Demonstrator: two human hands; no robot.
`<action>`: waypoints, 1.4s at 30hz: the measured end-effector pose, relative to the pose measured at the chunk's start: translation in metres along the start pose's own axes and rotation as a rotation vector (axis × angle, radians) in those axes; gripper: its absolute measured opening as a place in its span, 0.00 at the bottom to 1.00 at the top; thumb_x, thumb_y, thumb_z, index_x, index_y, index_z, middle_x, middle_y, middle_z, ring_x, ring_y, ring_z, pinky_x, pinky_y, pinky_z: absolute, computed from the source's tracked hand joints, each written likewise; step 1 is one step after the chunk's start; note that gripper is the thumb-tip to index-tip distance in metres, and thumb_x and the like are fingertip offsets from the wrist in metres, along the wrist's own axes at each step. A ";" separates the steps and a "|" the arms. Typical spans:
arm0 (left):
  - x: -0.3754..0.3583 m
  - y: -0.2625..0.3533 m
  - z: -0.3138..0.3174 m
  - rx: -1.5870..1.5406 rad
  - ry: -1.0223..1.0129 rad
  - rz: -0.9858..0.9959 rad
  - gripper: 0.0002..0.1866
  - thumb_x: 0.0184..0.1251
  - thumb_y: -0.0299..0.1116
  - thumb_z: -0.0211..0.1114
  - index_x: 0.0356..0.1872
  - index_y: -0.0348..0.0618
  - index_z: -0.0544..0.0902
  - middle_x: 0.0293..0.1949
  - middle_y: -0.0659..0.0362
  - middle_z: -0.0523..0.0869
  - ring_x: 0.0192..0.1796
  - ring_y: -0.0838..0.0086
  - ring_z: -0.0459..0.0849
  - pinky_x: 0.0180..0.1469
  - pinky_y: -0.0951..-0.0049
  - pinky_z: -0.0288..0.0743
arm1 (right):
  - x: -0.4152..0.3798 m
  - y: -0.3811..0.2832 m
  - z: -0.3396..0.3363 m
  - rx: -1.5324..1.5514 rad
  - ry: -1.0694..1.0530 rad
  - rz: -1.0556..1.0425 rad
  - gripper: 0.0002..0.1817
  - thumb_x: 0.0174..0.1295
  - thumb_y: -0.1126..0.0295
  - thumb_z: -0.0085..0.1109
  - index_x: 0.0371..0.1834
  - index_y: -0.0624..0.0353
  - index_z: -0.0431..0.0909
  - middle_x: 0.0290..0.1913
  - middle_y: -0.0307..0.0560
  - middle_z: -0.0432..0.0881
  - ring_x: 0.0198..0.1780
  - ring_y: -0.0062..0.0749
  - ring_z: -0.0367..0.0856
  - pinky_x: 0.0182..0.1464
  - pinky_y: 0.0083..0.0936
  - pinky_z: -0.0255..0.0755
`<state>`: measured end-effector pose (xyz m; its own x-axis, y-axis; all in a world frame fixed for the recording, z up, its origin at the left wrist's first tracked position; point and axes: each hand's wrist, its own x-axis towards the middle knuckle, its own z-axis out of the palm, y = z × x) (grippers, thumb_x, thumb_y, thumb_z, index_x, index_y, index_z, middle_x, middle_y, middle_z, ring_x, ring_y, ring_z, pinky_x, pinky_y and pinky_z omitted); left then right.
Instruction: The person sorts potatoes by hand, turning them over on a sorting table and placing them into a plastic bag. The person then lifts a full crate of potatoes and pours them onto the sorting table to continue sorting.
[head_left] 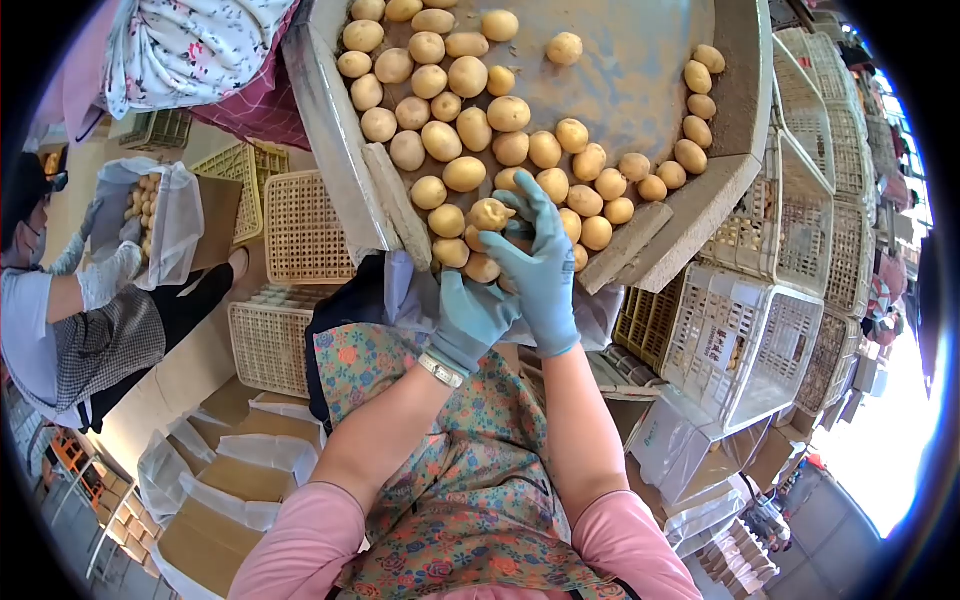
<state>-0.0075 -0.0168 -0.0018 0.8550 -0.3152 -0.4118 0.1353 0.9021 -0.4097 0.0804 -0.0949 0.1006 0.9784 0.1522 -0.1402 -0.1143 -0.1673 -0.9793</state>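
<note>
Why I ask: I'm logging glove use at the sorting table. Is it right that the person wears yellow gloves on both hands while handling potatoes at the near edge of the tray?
Not quite: the head view shows blue gloves on the left hand and right hand, not yellow. The rest holds: both handle potatoes at the near edge of the tray.

Bright daylight, fisheye edges, glare perhaps right
</note>
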 end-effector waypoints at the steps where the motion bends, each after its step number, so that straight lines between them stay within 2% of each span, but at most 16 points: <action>1: 0.000 0.000 0.000 -0.014 0.009 -0.007 0.40 0.79 0.67 0.48 0.82 0.53 0.65 0.80 0.53 0.69 0.78 0.54 0.72 0.72 0.46 0.74 | -0.003 -0.002 -0.002 0.043 -0.016 0.026 0.41 0.60 0.76 0.74 0.80 0.58 0.70 0.67 0.47 0.80 0.68 0.30 0.80 0.70 0.29 0.74; 5: 0.002 -0.005 0.016 -0.020 0.104 0.016 0.41 0.78 0.69 0.48 0.81 0.52 0.66 0.78 0.53 0.71 0.75 0.52 0.75 0.70 0.42 0.76 | -0.016 -0.015 -0.012 0.241 -0.002 0.221 0.34 0.66 0.76 0.66 0.78 0.58 0.71 0.67 0.47 0.79 0.69 0.35 0.79 0.73 0.34 0.74; 6: 0.003 -0.004 0.011 -0.021 0.104 0.016 0.41 0.78 0.69 0.48 0.81 0.52 0.66 0.78 0.53 0.71 0.75 0.52 0.75 0.70 0.42 0.76 | -0.022 -0.011 -0.012 1.111 -0.009 0.324 0.25 0.72 0.70 0.62 0.72 0.58 0.75 0.65 0.47 0.79 0.68 0.39 0.78 0.71 0.36 0.75; 8: 0.004 0.000 0.000 -0.017 -0.060 -0.047 0.43 0.77 0.70 0.47 0.82 0.52 0.64 0.79 0.52 0.70 0.77 0.51 0.73 0.71 0.37 0.74 | -0.027 -0.010 -0.028 1.442 0.030 0.379 0.22 0.72 0.62 0.63 0.66 0.58 0.79 0.60 0.47 0.82 0.61 0.45 0.81 0.60 0.36 0.80; 10: 0.005 -0.004 0.010 -0.010 -0.167 -0.100 0.45 0.77 0.71 0.46 0.85 0.53 0.59 0.83 0.52 0.64 0.82 0.48 0.65 0.75 0.32 0.67 | -0.018 -0.002 -0.036 1.394 0.044 0.344 0.20 0.74 0.62 0.63 0.64 0.59 0.79 0.55 0.47 0.82 0.50 0.38 0.81 0.48 0.30 0.79; 12: 0.002 -0.009 0.021 0.176 -0.115 -0.031 0.47 0.77 0.72 0.44 0.87 0.54 0.54 0.86 0.52 0.57 0.85 0.47 0.57 0.78 0.28 0.59 | -0.009 -0.005 -0.038 0.145 0.181 0.425 0.21 0.72 0.68 0.64 0.67 0.55 0.80 0.50 0.44 0.85 0.41 0.33 0.83 0.41 0.31 0.79; 13: 0.004 -0.007 0.011 0.163 -0.164 -0.037 0.47 0.77 0.72 0.44 0.88 0.55 0.52 0.87 0.53 0.53 0.87 0.47 0.52 0.80 0.28 0.54 | -0.003 -0.008 -0.032 0.146 0.185 0.426 0.21 0.72 0.68 0.64 0.67 0.55 0.80 0.50 0.44 0.85 0.41 0.33 0.83 0.41 0.31 0.79; 16: -0.002 -0.006 0.015 0.029 -0.042 -0.028 0.44 0.79 0.70 0.46 0.86 0.54 0.56 0.84 0.55 0.61 0.81 0.51 0.66 0.75 0.34 0.68 | 0.018 -0.003 -0.013 -0.850 0.128 -0.249 0.40 0.64 0.71 0.64 0.82 0.48 0.66 0.50 0.55 0.87 0.44 0.50 0.87 0.45 0.44 0.82; 21: -0.003 -0.007 0.023 0.087 -0.004 -0.012 0.43 0.80 0.68 0.47 0.86 0.54 0.58 0.83 0.54 0.62 0.81 0.51 0.66 0.75 0.35 0.68 | 0.038 -0.006 -0.009 -0.935 -0.075 -0.031 0.38 0.63 0.70 0.65 0.80 0.51 0.68 0.52 0.56 0.86 0.50 0.52 0.87 0.51 0.44 0.81; 26: 0.002 -0.011 0.025 0.198 -0.033 -0.006 0.43 0.79 0.69 0.46 0.85 0.55 0.60 0.83 0.54 0.63 0.81 0.52 0.66 0.75 0.36 0.67 | 0.029 0.007 -0.021 -0.719 0.088 -0.287 0.36 0.60 0.67 0.71 0.75 0.55 0.74 0.56 0.56 0.85 0.55 0.51 0.86 0.59 0.40 0.80; 33: 0.003 -0.007 0.010 0.124 0.010 -0.010 0.42 0.80 0.68 0.44 0.84 0.51 0.61 0.84 0.50 0.61 0.84 0.52 0.60 0.81 0.44 0.62 | -0.030 -0.007 -0.026 -0.453 0.118 -0.184 0.40 0.58 0.69 0.74 0.77 0.56 0.73 0.63 0.50 0.83 0.62 0.41 0.83 0.68 0.38 0.75; 36: 0.001 -0.009 0.016 0.219 0.129 0.069 0.43 0.80 0.69 0.45 0.82 0.46 0.64 0.79 0.49 0.70 0.71 0.56 0.79 0.73 0.51 0.75 | -0.052 0.006 -0.029 -0.112 0.101 -0.007 0.36 0.64 0.73 0.70 0.78 0.57 0.72 0.66 0.51 0.81 0.63 0.39 0.80 0.72 0.35 0.70; 38: 0.002 0.001 -0.014 -0.060 -0.193 -0.142 0.46 0.77 0.73 0.43 0.80 0.44 0.64 0.76 0.42 0.73 0.65 0.52 0.82 0.55 0.52 0.84 | -0.069 0.034 -0.038 0.595 -0.001 0.384 0.30 0.73 0.77 0.62 0.79 0.58 0.70 0.67 0.49 0.80 0.58 0.34 0.82 0.66 0.33 0.77; 39: -0.006 -0.008 0.025 0.252 0.104 -0.078 0.45 0.78 0.74 0.40 0.74 0.42 0.71 0.53 0.52 0.86 0.24 0.73 0.80 0.27 0.75 0.82 | -0.078 0.031 -0.038 0.796 -0.106 0.329 0.29 0.77 0.82 0.53 0.81 0.59 0.66 0.68 0.51 0.79 0.53 0.31 0.84 0.56 0.29 0.84; 40: -0.007 -0.005 0.019 0.252 0.106 -0.079 0.45 0.78 0.74 0.40 0.74 0.42 0.71 0.53 0.52 0.86 0.24 0.73 0.80 0.27 0.75 0.82 | -0.080 0.025 -0.035 0.797 -0.104 0.330 0.29 0.77 0.82 0.53 0.81 0.59 0.66 0.68 0.51 0.79 0.53 0.31 0.84 0.56 0.29 0.84; 42: -0.010 0.002 0.010 0.325 -0.058 -0.190 0.46 0.76 0.77 0.37 0.65 0.41 0.76 0.44 0.51 0.86 0.22 0.73 0.80 0.17 0.78 0.73 | -0.085 0.015 -0.023 0.498 0.054 0.478 0.28 0.84 0.50 0.46 0.74 0.59 0.71 0.50 0.48 0.84 0.39 0.29 0.81 0.42 0.27 0.79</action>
<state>-0.0109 -0.0086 0.0099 0.8248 -0.4774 -0.3030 0.4382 0.8783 -0.1912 -0.0003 -0.1327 0.1011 0.8068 0.1225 -0.5779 -0.5877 0.2655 -0.7643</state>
